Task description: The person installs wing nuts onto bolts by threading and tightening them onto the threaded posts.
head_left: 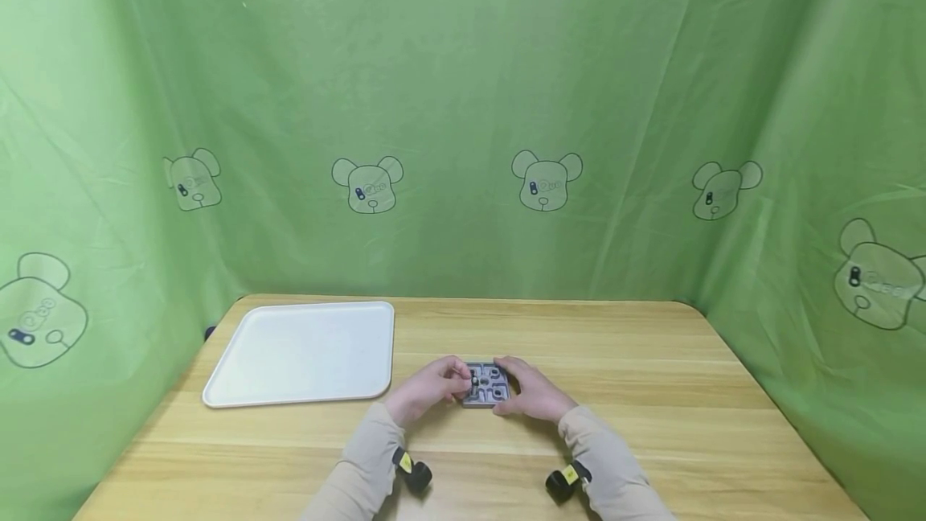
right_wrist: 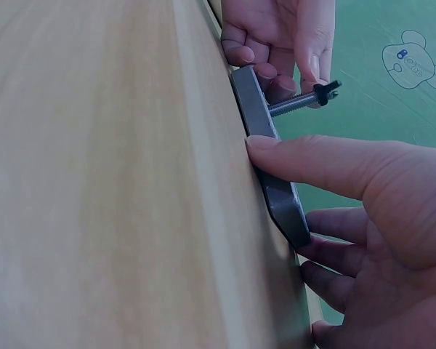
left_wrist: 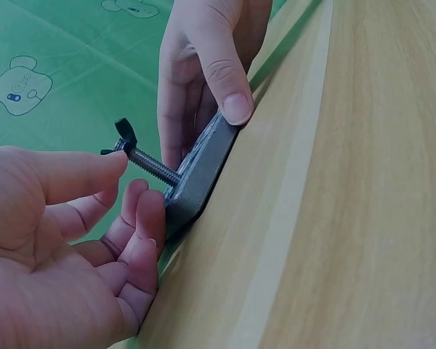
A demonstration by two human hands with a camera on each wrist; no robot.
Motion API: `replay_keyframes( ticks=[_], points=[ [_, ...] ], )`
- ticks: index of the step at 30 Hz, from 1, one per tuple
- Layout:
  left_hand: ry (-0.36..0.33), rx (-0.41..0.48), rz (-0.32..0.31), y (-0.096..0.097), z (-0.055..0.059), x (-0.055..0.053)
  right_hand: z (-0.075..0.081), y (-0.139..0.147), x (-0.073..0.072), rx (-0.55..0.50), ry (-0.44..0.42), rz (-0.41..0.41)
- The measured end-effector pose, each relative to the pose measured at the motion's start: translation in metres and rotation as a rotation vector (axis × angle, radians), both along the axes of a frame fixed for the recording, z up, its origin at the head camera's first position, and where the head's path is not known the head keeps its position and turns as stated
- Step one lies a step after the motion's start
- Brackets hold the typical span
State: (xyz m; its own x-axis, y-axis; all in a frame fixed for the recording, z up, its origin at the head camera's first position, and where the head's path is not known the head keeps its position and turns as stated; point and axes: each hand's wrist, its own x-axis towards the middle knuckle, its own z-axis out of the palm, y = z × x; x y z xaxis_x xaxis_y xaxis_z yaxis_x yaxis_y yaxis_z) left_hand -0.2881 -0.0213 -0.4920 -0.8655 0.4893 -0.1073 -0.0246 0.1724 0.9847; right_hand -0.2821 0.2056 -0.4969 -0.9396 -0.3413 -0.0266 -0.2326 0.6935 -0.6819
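Observation:
A square grey metal plate (head_left: pixel 477 404) with slots and holes in its top lies flat on the table, between the two hands. From its left part rises a threaded bolt (left_wrist: pixel 155 168), topped by a black wing nut (left_wrist: pixel 126 132). My left hand (head_left: pixel 425 391) pinches the wing nut between thumb and forefinger, its other fingers curled beside the plate's left edge. On the plate's right side, my right hand (head_left: pixel 538 394) grips the edges, thumb (right_wrist: pixel 280 154) on the near side and fingers around the far side. The bolt's lower end is hidden inside the plate.
A white rectangular tray (head_left: pixel 304 352) lies at the left of the wooden table (head_left: pixel 651 360). Green curtain (head_left: pixel 463 103) with bear-head prints hangs behind and along both sides. Each wrist wears a strapped black camera (head_left: pixel 417 476).

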Motion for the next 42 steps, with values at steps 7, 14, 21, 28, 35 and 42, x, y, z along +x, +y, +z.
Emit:
replay_keyframes(
  ticks=[7,14,21,28,35,42],
  points=[
    [-0.008,0.004,-0.01,0.0006,-0.0001,-0.0005,-0.0004,0.0003,-0.0002,0.009,0.003,0.0],
    [-0.001,-0.007,-0.018,0.0006,-0.0003,-0.001,-0.0013,0.0007,-0.0009,0.006,0.011,0.006],
    [0.017,-0.028,-0.02,0.0004,0.0005,-0.0003,-0.0017,0.0005,-0.0011,0.009,0.002,0.002],
    [0.016,-0.035,-0.008,0.0011,0.0008,0.0,-0.0008,0.0005,-0.0008,0.007,0.005,0.005],
    [-0.001,-0.027,-0.012,0.0014,0.0025,0.0008,0.0002,0.0012,-0.0001,0.014,0.011,0.011],
    [0.008,-0.027,0.006,0.0016,0.0028,0.0022,0.0006,0.0004,0.0006,0.011,0.009,0.004]
  ],
)
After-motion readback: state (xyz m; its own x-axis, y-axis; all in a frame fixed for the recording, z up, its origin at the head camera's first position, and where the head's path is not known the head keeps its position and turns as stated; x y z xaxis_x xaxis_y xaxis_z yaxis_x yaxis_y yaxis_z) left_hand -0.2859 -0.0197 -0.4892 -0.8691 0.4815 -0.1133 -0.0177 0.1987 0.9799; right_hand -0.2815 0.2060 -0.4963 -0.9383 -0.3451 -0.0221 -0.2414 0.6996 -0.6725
